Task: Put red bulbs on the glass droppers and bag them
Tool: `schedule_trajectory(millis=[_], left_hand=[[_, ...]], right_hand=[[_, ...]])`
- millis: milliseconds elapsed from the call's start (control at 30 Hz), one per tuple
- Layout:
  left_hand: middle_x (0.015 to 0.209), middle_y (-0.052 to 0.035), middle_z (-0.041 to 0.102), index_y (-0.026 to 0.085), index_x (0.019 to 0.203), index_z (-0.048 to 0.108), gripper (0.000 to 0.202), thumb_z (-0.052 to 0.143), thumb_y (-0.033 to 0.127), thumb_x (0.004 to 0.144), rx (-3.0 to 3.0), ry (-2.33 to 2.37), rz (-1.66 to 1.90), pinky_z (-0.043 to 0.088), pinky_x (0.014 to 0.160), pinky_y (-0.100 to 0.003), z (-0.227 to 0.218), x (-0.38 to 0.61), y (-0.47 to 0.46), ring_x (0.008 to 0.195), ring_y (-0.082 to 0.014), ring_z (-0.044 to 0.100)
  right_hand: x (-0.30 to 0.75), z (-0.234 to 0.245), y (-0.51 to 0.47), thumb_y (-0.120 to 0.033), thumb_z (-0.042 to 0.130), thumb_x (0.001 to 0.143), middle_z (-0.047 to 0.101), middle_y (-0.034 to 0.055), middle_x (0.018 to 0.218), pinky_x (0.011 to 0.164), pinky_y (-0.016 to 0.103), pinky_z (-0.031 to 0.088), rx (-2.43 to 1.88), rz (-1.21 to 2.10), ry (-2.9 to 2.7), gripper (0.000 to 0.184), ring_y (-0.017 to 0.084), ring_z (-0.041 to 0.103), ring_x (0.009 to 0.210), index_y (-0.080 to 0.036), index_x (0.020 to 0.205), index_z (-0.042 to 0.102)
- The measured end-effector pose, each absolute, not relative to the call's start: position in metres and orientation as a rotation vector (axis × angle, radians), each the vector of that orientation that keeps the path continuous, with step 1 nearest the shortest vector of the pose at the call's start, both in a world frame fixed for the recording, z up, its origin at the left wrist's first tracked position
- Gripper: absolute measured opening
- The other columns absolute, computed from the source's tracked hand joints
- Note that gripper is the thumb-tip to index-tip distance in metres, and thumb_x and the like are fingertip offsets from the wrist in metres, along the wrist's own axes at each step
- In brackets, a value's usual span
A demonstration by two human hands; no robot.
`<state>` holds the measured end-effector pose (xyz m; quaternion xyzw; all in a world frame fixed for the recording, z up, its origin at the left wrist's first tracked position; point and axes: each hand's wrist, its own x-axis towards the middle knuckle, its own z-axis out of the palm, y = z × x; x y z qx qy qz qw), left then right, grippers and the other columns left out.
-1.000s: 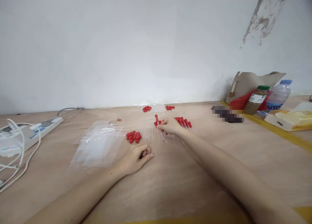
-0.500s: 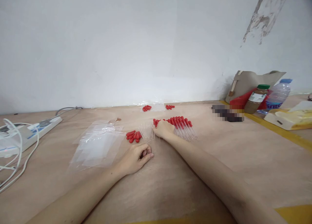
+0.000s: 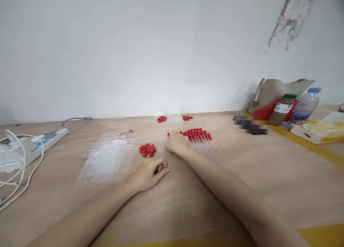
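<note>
A row of glass droppers with red rubber bulbs (image 3: 199,134) lies side by side in the middle of the table, tips toward me. My right hand (image 3: 176,143) reaches over the left part of this row, its fingers bent down and closed. What they grip, if anything, is hidden beneath the hand. Just left of it are bare clear glass tubes (image 3: 159,145). Beside those sits a small pile of loose red rubber bulbs (image 3: 147,150). Nearer to me, my left hand (image 3: 152,173) rests on the table with fingers curled in, nothing visible in them.
Clear zip bags (image 3: 107,161) lie overlapped at left, near a white power strip (image 3: 34,148) with cables. More red bulbs (image 3: 162,119) are by the wall. Right are a blurred dark object (image 3: 251,125), a green-capped bottle (image 3: 282,110), a water bottle (image 3: 306,105) and a yellow packet (image 3: 322,130).
My right hand has shifted slightly left along the row, covering some of the bare tubes and uncovering a little of the row behind it. My left hand has stayed in place.
</note>
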<state>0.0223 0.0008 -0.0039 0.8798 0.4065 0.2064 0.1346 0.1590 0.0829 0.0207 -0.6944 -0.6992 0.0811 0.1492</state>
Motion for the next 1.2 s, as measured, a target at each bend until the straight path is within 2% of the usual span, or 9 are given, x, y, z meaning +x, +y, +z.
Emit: schedule_trajectory(millis=[367, 467, 600, 667, 767, 833, 933, 1067, 1200], left_hand=[[0.06, 0.0026, 0.049, 0.017, 0.074, 0.055, 0.014, 0.048, 0.026, 0.082, 2.549, 1.148, 0.681, 0.035, 0.053, -0.021, -0.003, 0.025, -0.002, 0.056, -0.0105, 0.045], [0.062, 0.0017, 0.05, 0.017, 0.07, 0.053, 0.018, 0.048, 0.03, 0.082, 2.555, 1.245, 0.879, 0.036, 0.055, -0.022, 0.002, 0.02, 0.004, 0.057, -0.0111, 0.045], [0.071, -0.0016, 0.053, 0.017, 0.069, 0.053, 0.02, 0.049, 0.034, 0.08, 2.418, 1.664, 1.253, 0.039, 0.063, -0.026, 0.012, -0.01, 0.033, 0.069, -0.0154, 0.05], [0.085, -0.0038, 0.056, 0.018, 0.075, 0.055, 0.019, 0.053, 0.037, 0.075, 2.303, 1.803, 1.23, 0.04, 0.063, -0.026, 0.014, -0.029, 0.05, 0.075, -0.0176, 0.052], [0.086, -0.0033, 0.06, 0.018, 0.08, 0.057, 0.025, 0.053, 0.042, 0.074, 2.12, 1.845, 1.027, 0.042, 0.065, -0.027, 0.012, -0.047, 0.064, 0.072, -0.0174, 0.055], [0.083, -0.0029, 0.063, 0.017, 0.08, 0.058, 0.029, 0.053, 0.045, 0.074, 2.076, 1.835, 0.944, 0.042, 0.066, -0.028, 0.008, -0.05, 0.067, 0.071, -0.0172, 0.056], [0.077, -0.0029, 0.064, 0.017, 0.079, 0.06, 0.032, 0.052, 0.048, 0.074, 2.076, 1.828, 0.889, 0.041, 0.062, -0.027, 0.001, -0.047, 0.068, 0.067, -0.0168, 0.056], [0.071, -0.0022, 0.063, 0.017, 0.075, 0.059, 0.03, 0.051, 0.046, 0.075, 2.067, 1.846, 0.916, 0.04, 0.06, -0.026, -0.002, -0.045, 0.069, 0.065, -0.0169, 0.055], [0.079, -0.0029, 0.06, 0.018, 0.076, 0.056, 0.025, 0.051, 0.042, 0.076, 2.135, 1.882, 1.268, 0.039, 0.062, -0.026, 0.007, -0.036, 0.059, 0.073, -0.018, 0.053]], right_hand=[[0.16, 0.03, 0.09, -0.028, 0.054, 0.071, 0.065, 0.0172, 0.092, 0.068, 0.031, 0.044, -2.02, 0.466, -1.995, 0.029, 0.025, 0.061, 0.088, -0.011, 0.092, 0.065], [0.172, 0.038, 0.085, -0.032, 0.051, 0.073, 0.065, 0.017, 0.094, 0.066, 0.032, 0.043, -1.973, 0.511, -1.997, 0.032, 0.026, 0.06, 0.085, -0.01, 0.091, 0.064], [0.207, 0.046, 0.068, -0.032, 0.045, 0.076, 0.067, 0.0091, 0.076, 0.056, 0.022, 0.041, -1.802, 0.63, -2.068, 0.029, 0.016, 0.06, 0.065, -0.012, 0.07, 0.065], [0.228, 0.045, 0.057, -0.029, 0.041, 0.078, 0.066, 0.0074, 0.066, 0.05, 0.02, 0.038, -1.637, 0.742, -2.097, 0.031, 0.012, 0.056, 0.055, -0.012, 0.062, 0.062], [0.254, 0.031, 0.044, -0.024, 0.042, 0.078, 0.065, 0.0041, 0.065, 0.047, 0.019, 0.036, -1.463, 0.836, -1.973, 0.021, 0.01, 0.053, 0.05, -0.012, 0.081, 0.06], [0.265, 0.016, 0.038, -0.022, 0.044, 0.078, 0.065, 0.0021, 0.065, 0.053, 0.02, 0.039, -1.393, 0.813, -1.904, 0.023, 0.011, 0.057, 0.057, -0.013, 0.097, 0.055], [0.272, -0.009, 0.032, -0.026, 0.043, 0.082, 0.065, 0.0019, 0.07, 0.063, 0.023, 0.042, -1.298, 0.729, -1.855, 0.027, 0.013, 0.06, 0.068, -0.015, 0.104, 0.052], [0.268, -0.027, 0.024, -0.028, 0.04, 0.083, 0.063, 0.0031, 0.075, 0.062, 0.024, 0.042, -1.248, 0.578, -1.787, 0.022, 0.013, 0.058, 0.067, -0.016, 0.096, 0.053], [0.262, -0.023, 0.012, -0.025, 0.04, 0.082, 0.061, 0.0037, 0.075, 0.061, 0.024, 0.041, -1.222, 0.373, -1.822, 0.016, 0.014, 0.055, 0.066, -0.017, 0.087, 0.054]])
